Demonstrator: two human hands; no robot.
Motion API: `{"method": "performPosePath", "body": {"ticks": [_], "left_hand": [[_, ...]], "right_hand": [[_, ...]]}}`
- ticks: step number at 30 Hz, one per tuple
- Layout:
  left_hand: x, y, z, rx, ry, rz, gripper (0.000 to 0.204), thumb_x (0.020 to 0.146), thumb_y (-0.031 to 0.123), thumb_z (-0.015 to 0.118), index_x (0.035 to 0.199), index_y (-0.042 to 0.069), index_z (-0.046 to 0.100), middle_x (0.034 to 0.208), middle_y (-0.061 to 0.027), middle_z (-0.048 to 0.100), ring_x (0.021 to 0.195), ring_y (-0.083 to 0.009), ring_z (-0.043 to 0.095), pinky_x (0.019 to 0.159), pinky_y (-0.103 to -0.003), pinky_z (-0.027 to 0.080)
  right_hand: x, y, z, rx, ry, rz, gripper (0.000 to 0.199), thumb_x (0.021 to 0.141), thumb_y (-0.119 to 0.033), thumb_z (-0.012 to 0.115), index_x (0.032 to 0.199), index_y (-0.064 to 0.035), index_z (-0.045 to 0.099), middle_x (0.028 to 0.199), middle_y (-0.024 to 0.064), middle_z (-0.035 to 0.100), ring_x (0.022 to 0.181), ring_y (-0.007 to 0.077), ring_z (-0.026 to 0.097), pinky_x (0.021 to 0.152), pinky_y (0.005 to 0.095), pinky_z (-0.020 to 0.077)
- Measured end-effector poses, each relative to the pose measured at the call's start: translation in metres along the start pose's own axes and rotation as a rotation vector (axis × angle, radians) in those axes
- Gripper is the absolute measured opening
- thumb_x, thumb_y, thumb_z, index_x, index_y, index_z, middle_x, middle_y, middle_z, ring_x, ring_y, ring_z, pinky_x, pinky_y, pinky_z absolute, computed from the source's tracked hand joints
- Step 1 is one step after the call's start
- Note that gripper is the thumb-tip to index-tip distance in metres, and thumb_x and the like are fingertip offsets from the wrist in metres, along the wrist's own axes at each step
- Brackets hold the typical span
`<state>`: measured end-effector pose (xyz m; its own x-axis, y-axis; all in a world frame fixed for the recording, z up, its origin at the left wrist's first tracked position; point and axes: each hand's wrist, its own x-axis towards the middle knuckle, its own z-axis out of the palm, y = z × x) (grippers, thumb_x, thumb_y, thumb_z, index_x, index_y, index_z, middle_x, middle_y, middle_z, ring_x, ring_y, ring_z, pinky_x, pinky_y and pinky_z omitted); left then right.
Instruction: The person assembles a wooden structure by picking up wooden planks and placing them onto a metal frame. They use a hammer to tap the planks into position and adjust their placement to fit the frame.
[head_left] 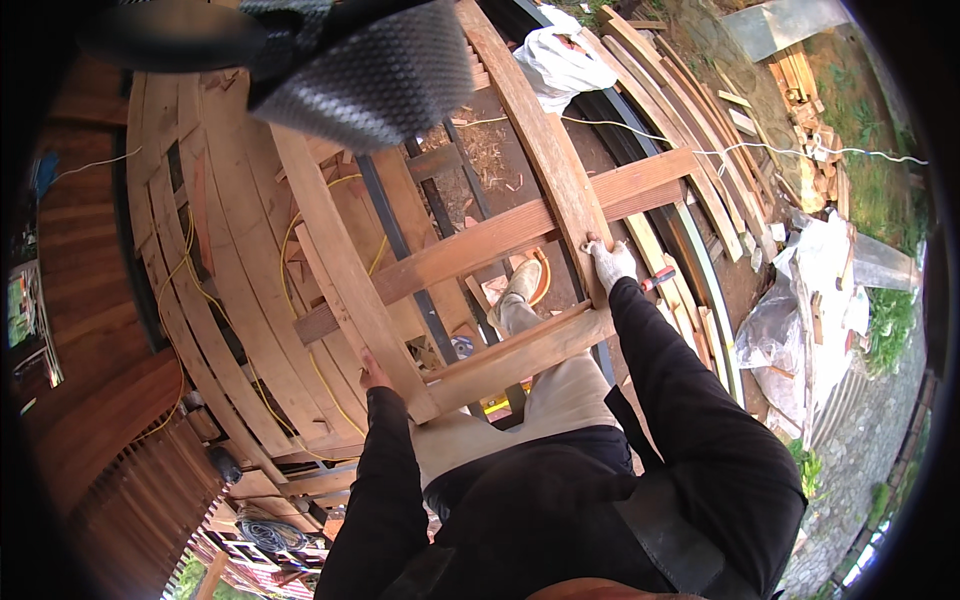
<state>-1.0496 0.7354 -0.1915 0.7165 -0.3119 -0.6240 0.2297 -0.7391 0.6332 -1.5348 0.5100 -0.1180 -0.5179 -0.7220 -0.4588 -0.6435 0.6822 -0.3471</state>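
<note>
In front of me lies a ladder-like wooden frame of two long planks with crosspieces between them. My left hand grips the outer edge of the left plank near its close end; part of that hand is hidden by the wood. My right hand, in a white glove, is closed on the right plank. Between my hands runs the near crosspiece, across my thighs. A darker, reddish crosspiece spans both planks farther off. Just right of my gloved hand is a red-handled tool.
Dark metal beams run below the frame, with my boot among them. Decking boards and a yellow cord are at left. Stacked planks, a white bag and plastic sheeting lie at right. A dark textured object blocks the top.
</note>
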Motion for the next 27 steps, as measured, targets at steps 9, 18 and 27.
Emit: {"method": "performPosePath", "body": {"ticks": [9,18,27], "left_hand": [[0.011,0.014,0.010,-0.157,-0.036,-0.093,0.086,0.094,0.068,0.065,0.127,-0.012,0.063,0.116,-0.0225,0.073,0.101,-0.0334,0.073,0.088,-0.042,0.059],[0.031,-0.014,0.008,-0.122,0.016,-0.006,0.093,0.093,0.070,0.064,0.135,-0.013,0.059,0.123,-0.0241,0.071,0.112,-0.0335,0.070,0.094,-0.040,0.057],[0.013,0.010,0.010,-0.070,0.006,-0.015,0.091,0.094,0.068,0.064,0.136,-0.012,0.058,0.128,-0.0245,0.069,0.115,-0.0329,0.069,0.097,-0.039,0.055]], "right_hand": [[0.016,-0.019,0.002,-0.035,-0.044,-0.010,0.098,0.082,-0.077,0.065,0.124,0.0106,0.064,0.120,0.0334,0.069,0.119,0.0421,0.067,0.102,0.0443,0.0506],[0.015,-0.021,0.005,0.102,-0.089,-0.068,0.090,0.087,-0.064,0.069,0.134,0.0114,0.060,0.130,0.0322,0.066,0.126,0.0413,0.063,0.108,0.0418,0.0470],[0.006,-0.023,0.008,0.011,0.098,-0.116,0.077,0.088,-0.065,0.070,0.111,0.0093,0.068,0.109,0.0313,0.072,0.108,0.0430,0.069,0.096,0.0459,0.0512]]}}
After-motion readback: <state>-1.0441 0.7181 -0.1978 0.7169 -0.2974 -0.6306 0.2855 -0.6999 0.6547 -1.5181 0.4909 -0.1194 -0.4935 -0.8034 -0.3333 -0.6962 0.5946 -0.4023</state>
